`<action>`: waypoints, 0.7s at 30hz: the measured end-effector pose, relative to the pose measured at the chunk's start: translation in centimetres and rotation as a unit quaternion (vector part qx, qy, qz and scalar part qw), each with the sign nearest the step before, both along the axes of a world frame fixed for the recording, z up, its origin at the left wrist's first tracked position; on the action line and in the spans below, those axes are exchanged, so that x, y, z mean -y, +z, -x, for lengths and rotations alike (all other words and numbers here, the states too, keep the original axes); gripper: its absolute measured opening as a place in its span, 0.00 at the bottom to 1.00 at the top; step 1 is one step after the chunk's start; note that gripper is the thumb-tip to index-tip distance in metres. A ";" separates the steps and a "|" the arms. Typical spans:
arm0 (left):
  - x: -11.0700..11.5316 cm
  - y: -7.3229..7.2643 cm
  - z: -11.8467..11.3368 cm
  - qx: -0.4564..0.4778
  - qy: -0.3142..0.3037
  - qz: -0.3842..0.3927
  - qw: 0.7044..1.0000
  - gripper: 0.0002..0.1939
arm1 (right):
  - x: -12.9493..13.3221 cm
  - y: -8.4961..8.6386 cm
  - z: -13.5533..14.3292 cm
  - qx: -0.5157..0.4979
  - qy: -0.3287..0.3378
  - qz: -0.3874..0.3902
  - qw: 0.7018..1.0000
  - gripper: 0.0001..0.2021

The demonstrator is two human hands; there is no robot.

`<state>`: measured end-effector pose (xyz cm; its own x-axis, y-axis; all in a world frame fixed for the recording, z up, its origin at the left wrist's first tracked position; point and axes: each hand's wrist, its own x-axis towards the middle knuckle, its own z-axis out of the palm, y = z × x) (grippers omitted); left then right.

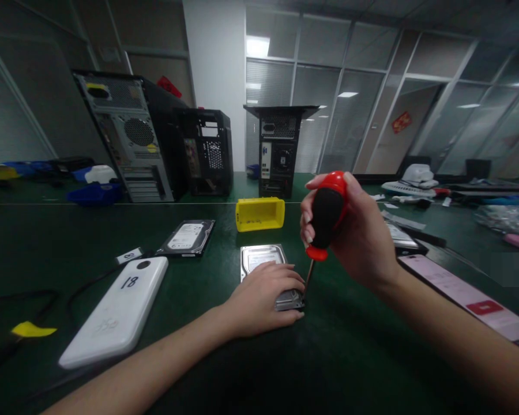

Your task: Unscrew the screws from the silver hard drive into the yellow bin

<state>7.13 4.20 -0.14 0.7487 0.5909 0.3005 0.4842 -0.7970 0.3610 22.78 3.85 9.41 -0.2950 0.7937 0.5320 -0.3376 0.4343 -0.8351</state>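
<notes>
A silver hard drive (262, 254) lies on the green tabletop in front of me. My left hand (266, 297) rests over it, fingers across the top and thumb along its near side, steadying it; much of the drive is hidden beneath. My right hand (358, 230) is wrapped round the red and black handle of a screwdriver (328, 216). The shaft points down, slightly tilted, and its tip meets the drive's near right corner. Whether a screw sits under the tip is too small to tell. Just behind the drive stands a yellow plastic bin (260, 215) with small bits inside.
Another hard drive (187, 237) lies at left, behind a white power bank (116, 311) marked 18. A phone (471, 297) with a lit screen is at right, near another drive (404, 237). Computer cases (134, 135) stand at the back. Cables (82, 282) run along the left.
</notes>
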 end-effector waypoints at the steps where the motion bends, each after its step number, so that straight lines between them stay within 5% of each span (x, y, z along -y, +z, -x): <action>1: 0.0 0.0 0.0 0.000 0.000 0.001 1.000 0.17 | 0.0 -0.1 -0.1 0.005 -0.006 0.004 1.000 0.15; 11: 0.2 0.0 0.0 0.003 0.009 0.005 1.000 0.16 | 0.4 -1.3 -2.3 0.070 -0.063 -0.085 0.992 0.14; 17: 0.2 -0.1 0.0 0.002 0.011 0.000 1.000 0.15 | 0.3 -1.9 -2.2 0.088 -0.104 -0.127 0.982 0.27; 21: 0.2 -0.1 0.1 0.003 0.005 -0.004 1.000 0.14 | 0.1 -1.8 -1.9 0.090 -0.121 -0.137 0.979 0.26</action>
